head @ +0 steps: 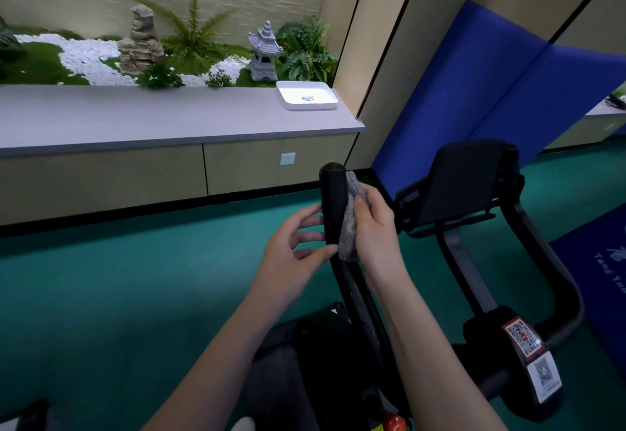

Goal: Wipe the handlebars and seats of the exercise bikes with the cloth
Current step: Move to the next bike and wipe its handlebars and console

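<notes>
A black upright handlebar grip of the exercise bike stands in the middle of the head view. My right hand holds a grey cloth and presses it against the right side of the grip. My left hand is at the grip's left side, its relaxed fingertips touching the grip. The bike's black console sits to the right, and the frame with QR stickers is lower right. No seat is in view.
A grey counter with a white tray runs along the wall on the left, with a rock-and-fern garden behind it. Blue mats lean on the wall to the right. The floor is green.
</notes>
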Available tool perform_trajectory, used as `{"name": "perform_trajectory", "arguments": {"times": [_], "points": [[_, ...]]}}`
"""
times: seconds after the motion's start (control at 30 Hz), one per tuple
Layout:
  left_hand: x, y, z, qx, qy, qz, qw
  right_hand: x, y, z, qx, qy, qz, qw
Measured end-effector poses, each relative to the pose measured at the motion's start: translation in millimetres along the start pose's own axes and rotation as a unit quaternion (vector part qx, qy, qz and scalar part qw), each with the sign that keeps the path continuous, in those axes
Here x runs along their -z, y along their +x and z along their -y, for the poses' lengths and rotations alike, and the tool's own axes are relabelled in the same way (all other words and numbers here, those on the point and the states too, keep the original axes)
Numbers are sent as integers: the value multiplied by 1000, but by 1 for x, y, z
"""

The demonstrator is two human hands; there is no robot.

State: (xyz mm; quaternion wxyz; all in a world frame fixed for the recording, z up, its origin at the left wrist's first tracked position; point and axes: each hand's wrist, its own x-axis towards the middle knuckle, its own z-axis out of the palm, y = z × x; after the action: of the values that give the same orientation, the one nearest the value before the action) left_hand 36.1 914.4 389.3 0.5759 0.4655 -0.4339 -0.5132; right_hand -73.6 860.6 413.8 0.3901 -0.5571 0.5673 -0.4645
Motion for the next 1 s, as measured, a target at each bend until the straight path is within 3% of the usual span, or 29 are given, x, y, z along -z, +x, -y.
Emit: {"name": "perform_trajectory", "arguments": {"times": [0.17, 0.33, 0.47, 0.7, 0.87, 1.0], "points": [[-2, 1, 2, 0, 9, -3, 1000, -9, 16, 8, 6, 19, -41, 999], [-3, 2, 3, 0, 10, -21, 1000, -5, 33, 12, -96, 142, 74, 983], [-10, 1, 6, -10, 21, -60, 998, 0, 22, 1, -107, 185, 102, 971], [-14, -1, 14, -48, 101, -123, 986, 10, 2, -8, -100, 103, 110, 984], [-12, 1, 12, -52, 126, -93, 986, 15, -11, -7, -99, -9, 104, 990], [-10, 3, 9, -33, 92, -73, 992, 29, -31, -10, -44, -119, 83, 988]]}}
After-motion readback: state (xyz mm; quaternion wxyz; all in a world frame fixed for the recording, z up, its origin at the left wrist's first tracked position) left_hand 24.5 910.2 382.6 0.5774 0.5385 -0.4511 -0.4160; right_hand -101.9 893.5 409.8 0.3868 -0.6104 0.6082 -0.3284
